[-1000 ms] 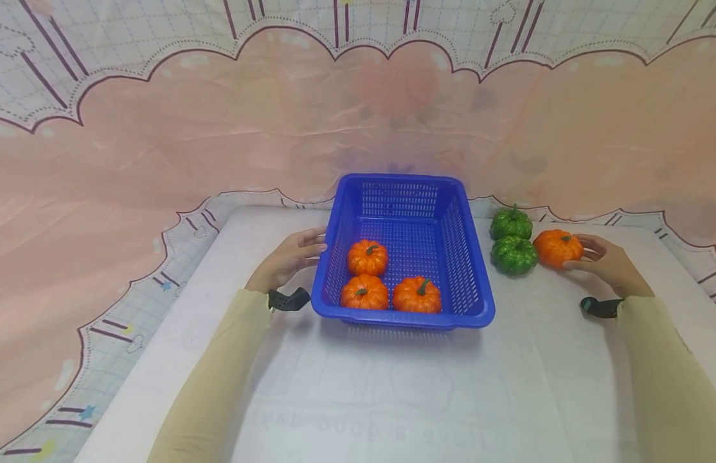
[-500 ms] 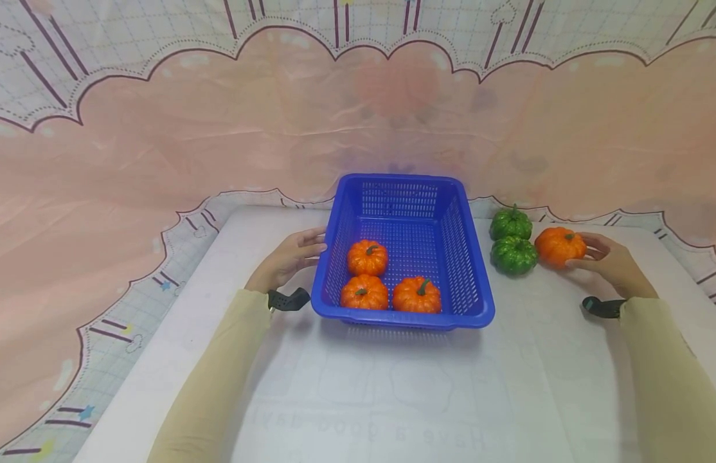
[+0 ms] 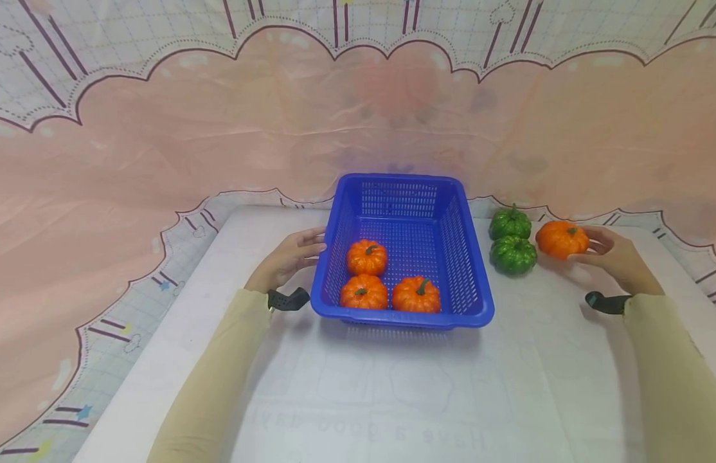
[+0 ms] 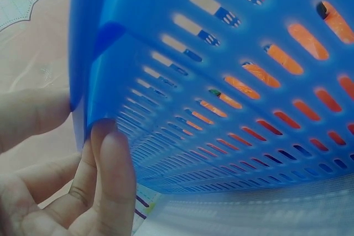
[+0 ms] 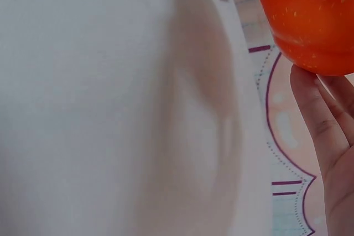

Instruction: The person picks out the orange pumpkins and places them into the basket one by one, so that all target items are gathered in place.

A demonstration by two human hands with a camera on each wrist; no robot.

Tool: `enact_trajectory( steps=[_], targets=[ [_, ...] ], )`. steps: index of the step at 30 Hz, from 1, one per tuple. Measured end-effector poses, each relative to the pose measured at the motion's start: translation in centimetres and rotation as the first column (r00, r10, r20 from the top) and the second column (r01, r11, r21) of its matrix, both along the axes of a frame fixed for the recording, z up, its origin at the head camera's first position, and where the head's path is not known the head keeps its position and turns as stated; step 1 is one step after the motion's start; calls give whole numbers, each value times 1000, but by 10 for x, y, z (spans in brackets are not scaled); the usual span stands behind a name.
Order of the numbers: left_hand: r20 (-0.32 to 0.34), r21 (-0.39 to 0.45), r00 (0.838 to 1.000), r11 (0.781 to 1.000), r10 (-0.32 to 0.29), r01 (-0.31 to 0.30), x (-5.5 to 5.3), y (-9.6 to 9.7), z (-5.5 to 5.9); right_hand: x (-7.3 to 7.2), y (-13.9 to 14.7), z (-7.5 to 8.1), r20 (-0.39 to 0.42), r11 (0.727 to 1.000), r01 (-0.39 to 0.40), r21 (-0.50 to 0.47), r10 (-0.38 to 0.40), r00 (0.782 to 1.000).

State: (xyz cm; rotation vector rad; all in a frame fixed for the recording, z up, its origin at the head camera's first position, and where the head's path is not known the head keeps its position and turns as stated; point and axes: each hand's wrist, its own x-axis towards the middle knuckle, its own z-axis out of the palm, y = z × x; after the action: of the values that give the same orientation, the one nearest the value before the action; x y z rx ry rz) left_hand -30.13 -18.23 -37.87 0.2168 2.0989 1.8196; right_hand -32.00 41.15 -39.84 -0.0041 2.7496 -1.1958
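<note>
At the left side of a blue plastic basket (image 3: 401, 317), my left hand (image 3: 281, 260) holds the rim. The left wrist view shows the fingers (image 4: 110, 164) and thumb on either side of the basket's lip (image 4: 83, 81). On the right, my right hand (image 3: 615, 257) grips an orange pumpkin (image 3: 562, 240) from its right side. In the right wrist view, fingertips (image 5: 304, 81) press the lower part of this pumpkin (image 5: 310, 20), and the thumb only partly shows at the corner. A shadow falls on the table beneath it.
Inside the basket lie three orange pumpkins (image 3: 366, 258), towards the left and front. Two green pumpkins (image 3: 513, 255) stand one behind the other between the basket and my right hand. A patterned cloth (image 3: 393, 116) hangs behind the white table (image 3: 393, 399).
The orange pumpkin in my right hand has shifted slightly right and back, away from the green ones, and turned a little. My left hand and the basket have stayed put.
</note>
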Motion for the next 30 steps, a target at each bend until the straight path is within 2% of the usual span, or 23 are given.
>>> enact_trajectory(
  steps=[11, 22, 30],
  targets=[
    [-27, 26, 999, 999, -19, 20, 3, -2, -1, 2, -5, 16, -63, 1000, -16, 23, 18, 998],
    [-17, 24, 1000, 1000, -10, 10, 3, -2, -1, 5, -9, 36, -123, 995, -52, 84, 62, 990],
    [-28, 25, 999, 999, -22, 22, 1, -3, -3, 1, -18, 49, -121, 993, -77, 91, 88, 989]
  ],
)
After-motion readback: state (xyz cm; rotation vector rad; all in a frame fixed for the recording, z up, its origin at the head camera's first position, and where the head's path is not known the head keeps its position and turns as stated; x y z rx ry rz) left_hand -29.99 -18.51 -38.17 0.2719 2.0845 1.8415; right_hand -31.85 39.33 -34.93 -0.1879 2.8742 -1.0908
